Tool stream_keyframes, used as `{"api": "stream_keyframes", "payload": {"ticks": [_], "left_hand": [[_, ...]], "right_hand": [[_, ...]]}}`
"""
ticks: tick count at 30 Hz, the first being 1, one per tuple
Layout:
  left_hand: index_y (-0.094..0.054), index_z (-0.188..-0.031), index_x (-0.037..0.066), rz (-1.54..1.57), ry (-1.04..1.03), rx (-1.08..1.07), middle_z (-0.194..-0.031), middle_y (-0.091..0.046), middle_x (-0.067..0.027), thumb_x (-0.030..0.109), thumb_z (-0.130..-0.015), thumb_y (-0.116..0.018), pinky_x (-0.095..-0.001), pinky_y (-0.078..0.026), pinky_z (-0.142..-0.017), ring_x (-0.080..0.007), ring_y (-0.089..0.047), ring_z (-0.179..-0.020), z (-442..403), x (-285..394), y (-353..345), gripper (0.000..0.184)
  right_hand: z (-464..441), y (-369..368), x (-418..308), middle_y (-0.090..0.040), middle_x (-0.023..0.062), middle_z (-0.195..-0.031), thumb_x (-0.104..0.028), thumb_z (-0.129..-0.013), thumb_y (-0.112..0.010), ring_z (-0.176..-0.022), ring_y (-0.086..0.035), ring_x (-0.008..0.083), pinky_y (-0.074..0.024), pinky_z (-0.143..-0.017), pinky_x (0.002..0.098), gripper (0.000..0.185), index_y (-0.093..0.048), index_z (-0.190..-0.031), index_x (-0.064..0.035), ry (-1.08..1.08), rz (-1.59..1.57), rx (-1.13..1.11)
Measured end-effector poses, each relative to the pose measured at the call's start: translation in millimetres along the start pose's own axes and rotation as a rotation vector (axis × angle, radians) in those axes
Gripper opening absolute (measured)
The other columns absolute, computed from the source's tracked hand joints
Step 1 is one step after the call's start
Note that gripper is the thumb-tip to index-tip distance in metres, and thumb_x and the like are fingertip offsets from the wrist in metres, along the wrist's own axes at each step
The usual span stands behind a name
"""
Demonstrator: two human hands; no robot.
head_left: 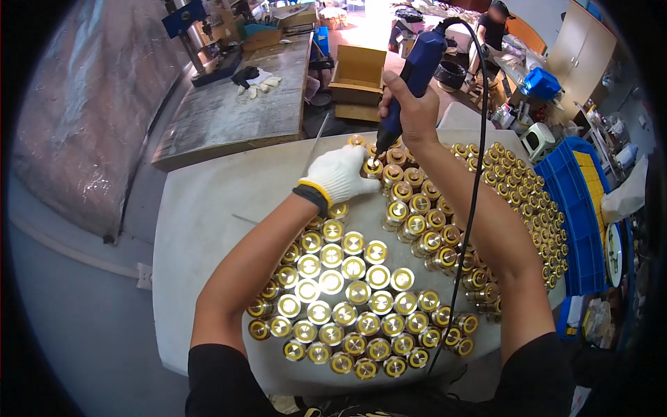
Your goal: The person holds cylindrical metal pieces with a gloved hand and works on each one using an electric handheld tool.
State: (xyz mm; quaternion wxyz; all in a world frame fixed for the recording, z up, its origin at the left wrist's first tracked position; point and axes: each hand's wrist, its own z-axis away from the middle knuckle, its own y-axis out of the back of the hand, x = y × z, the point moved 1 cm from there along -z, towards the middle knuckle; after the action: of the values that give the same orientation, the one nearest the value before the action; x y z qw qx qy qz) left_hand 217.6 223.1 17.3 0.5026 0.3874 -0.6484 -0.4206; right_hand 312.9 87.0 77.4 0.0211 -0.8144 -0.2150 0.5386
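Gripping a blue electric screwdriver (pixel 425 61), the right hand (pixel 419 117) is pointing its tip down at a metal cylinder (pixel 373 167) near the worktop's (pixel 201 208) far edge. The gloved left hand (pixel 337 175) is closing its fingers on that cylinder's side, so a tip skidding off the top could be catching the glove. A black cable (pixel 477 177) is trailing over the closely grouped cylinders (pixel 332 255); a snag or tug could be toppling some.

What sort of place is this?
Probably a small workshop: dozens of shiny metal cylinders crowd the table, the right hand grips a corded power tool, and what looks like a drill press stands on the bench.
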Motion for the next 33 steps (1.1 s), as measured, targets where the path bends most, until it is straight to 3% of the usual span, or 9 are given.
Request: {"api": "stream_keyframes", "payload": {"ticks": [3, 7, 10, 13, 17, 23, 25, 28, 33], "left_hand": [[-0.068, -0.104, 0.002, 0.005, 0.115, -0.057, -0.093, -0.070, -0.0246, 0.048, -0.076, -0.074, -0.0472, -0.055, -0.082, -0.0385, -0.070, -0.091, -8.9, 4.9, -7.7, 0.054], [-0.068, -0.096, 0.001, 0.025, 0.082, 0.000, -0.091, -0.071, -0.0237, 0.048, -0.075, -0.074, -0.0473, -0.055, -0.081, -0.0379, -0.070, -0.089, -4.0, 3.0, -5.3, 0.051], [-0.068, -0.092, 0.002, -0.014, 0.031, -0.121, -0.087, -0.070, -0.0221, 0.048, -0.075, -0.074, -0.0473, -0.055, -0.080, -0.0374, -0.070, -0.087, 3.9, 4.5, 3.7, 0.049], [-0.069, -0.088, 0.004, -0.079, 0.077, -0.007, -0.083, -0.070, -0.0194, 0.054, -0.073, -0.074, -0.0462, -0.056, -0.076, -0.0364, -0.070, -0.083, 14.5, 4.3, -4.2, 0.052], [-0.069, -0.089, 0.004, -0.184, 0.144, 0.037, -0.084, -0.071, -0.0184, 0.060, -0.073, -0.073, -0.0462, -0.057, -0.072, -0.0355, -0.071, -0.080, 17.4, 17.8, 2.3, 0.058], [-0.069, -0.091, 0.003, -0.260, 0.179, -0.147, -0.086, -0.072, -0.0189, 0.065, -0.074, -0.071, -0.0457, -0.057, -0.071, -0.0337, -0.072, -0.080, 20.6, 16.9, 9.1, 0.064], [-0.070, -0.090, 0.002, -0.214, 0.107, 0.070, -0.084, -0.071, -0.0225, 0.061, -0.074, -0.073, -0.0468, -0.057, -0.073, -0.0369, -0.071, -0.082, 22.5, 11.3, 0.8, 0.062], [-0.069, -0.093, -0.001, -0.013, 0.075, 0.097, -0.086, -0.069, -0.0268, 0.056, -0.075, -0.074, -0.0486, -0.055, -0.076, -0.0412, -0.069, -0.085, 18.8, 12.1, -1.6, 0.059], [-0.067, -0.104, -0.003, 0.145, 0.057, -0.105, -0.094, -0.069, -0.0285, 0.049, -0.079, -0.074, -0.0483, -0.053, -0.082, -0.0427, -0.068, -0.090, 15.8, 1.2, -1.4, 0.058]], "right_hand": [[-1.4, 2.4, 0.8, -0.059, 0.0066, -0.064, -0.031, -0.087, -0.080, -0.051, -0.059, 0.0155, -0.0500, -0.050, 0.0294, 0.035, -0.056, -0.085, -0.0061, 0.004, -0.004, -0.013], [2.3, 1.6, 3.7, -0.060, 0.0062, -0.066, -0.031, -0.088, -0.079, -0.051, -0.059, 0.0152, -0.0511, -0.051, 0.0294, 0.034, -0.057, -0.086, -0.0057, -0.037, -0.006, -0.049], [13.1, -6.4, -2.7, -0.060, 0.0062, -0.066, -0.031, -0.089, -0.079, -0.051, -0.059, 0.0147, -0.0515, -0.051, 0.0292, 0.033, -0.058, -0.088, -0.0052, -0.062, -0.049, -0.071], [23.2, -12.6, -6.5, -0.061, 0.0057, -0.067, -0.032, -0.088, -0.080, -0.052, -0.060, 0.0145, -0.0508, -0.051, 0.0281, 0.035, -0.058, -0.088, -0.0047, -0.061, -0.029, -0.103], [27.8, -20.9, -11.0, -0.061, 0.0051, -0.068, -0.033, -0.086, -0.082, -0.053, -0.061, 0.0141, -0.0505, -0.051, 0.0274, 0.037, -0.058, -0.088, -0.0045, -0.027, 0.016, -0.092], [22.7, -24.6, -4.5, -0.062, 0.0017, -0.068, -0.037, -0.082, -0.084, -0.053, -0.060, 0.0093, -0.0489, -0.049, 0.0251, 0.041, -0.061, -0.092, -0.0044, 0.001, 0.008, -0.122], [21.9, -24.4, -2.9, -0.062, 0.0015, -0.067, -0.037, -0.083, -0.084, -0.053, -0.060, 0.0092, -0.0489, -0.049, 0.0250, 0.041, -0.061, -0.092, -0.0046, 0.003, 0.025, -0.134], [19.3, -25.1, -2.2, -0.061, 0.0027, -0.068, -0.035, -0.084, -0.083, -0.053, -0.060, 0.0111, -0.0497, -0.050, 0.0260, 0.039, -0.060, -0.090, -0.0041, -0.005, 0.063, -0.148], [16.9, -29.1, -4.1, -0.061, 0.0040, -0.068, -0.033, -0.086, -0.082, -0.053, -0.060, 0.0126, -0.0502, -0.050, 0.0271, 0.038, -0.059, -0.089, -0.0028, 0.003, 0.050, -0.174]]}}
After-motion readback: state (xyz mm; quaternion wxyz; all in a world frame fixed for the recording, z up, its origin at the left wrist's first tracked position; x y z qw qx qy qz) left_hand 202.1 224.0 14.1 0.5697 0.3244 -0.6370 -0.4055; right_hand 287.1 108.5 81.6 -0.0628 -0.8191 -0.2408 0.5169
